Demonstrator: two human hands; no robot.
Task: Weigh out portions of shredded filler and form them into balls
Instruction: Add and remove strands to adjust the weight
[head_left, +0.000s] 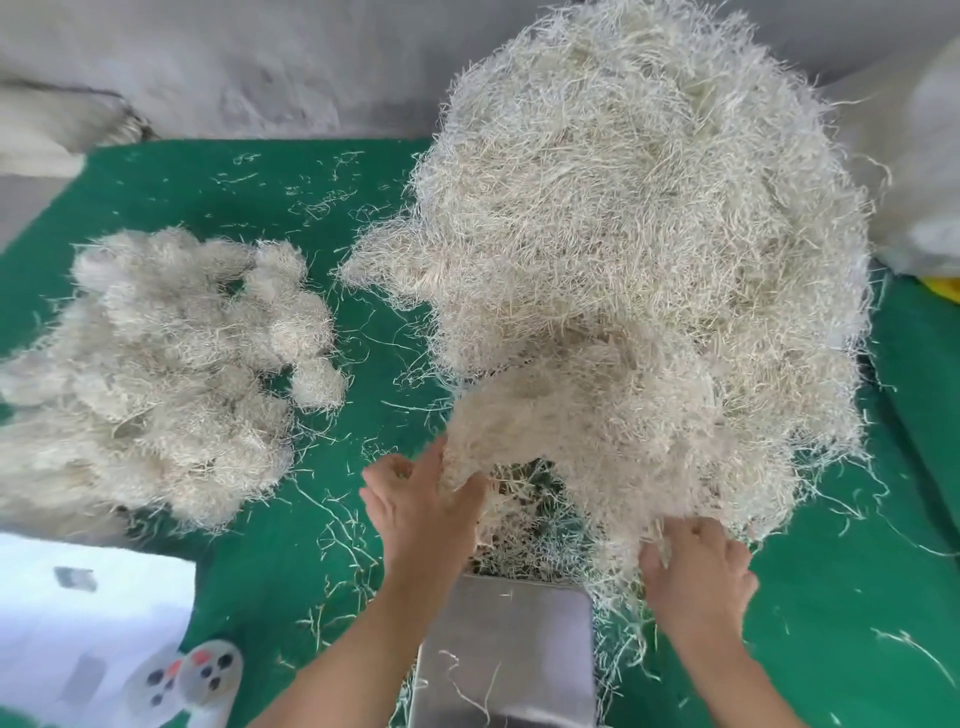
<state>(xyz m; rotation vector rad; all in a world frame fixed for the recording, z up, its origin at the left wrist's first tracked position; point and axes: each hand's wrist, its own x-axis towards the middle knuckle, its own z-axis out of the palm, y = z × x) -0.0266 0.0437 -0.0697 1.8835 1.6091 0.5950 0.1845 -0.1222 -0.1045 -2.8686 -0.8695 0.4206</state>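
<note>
On the green mat:
Pile: big heap of filler, far right of centre.
Balls: formed balls, clustered left, apart from the heap.
Scale: steel pan, near edge, just below the heap.
Left hand: fingers spread, pressing into the heap's lower edge.
Right hand: fingers curled, clutching strands at the heap's near edge.
</note>
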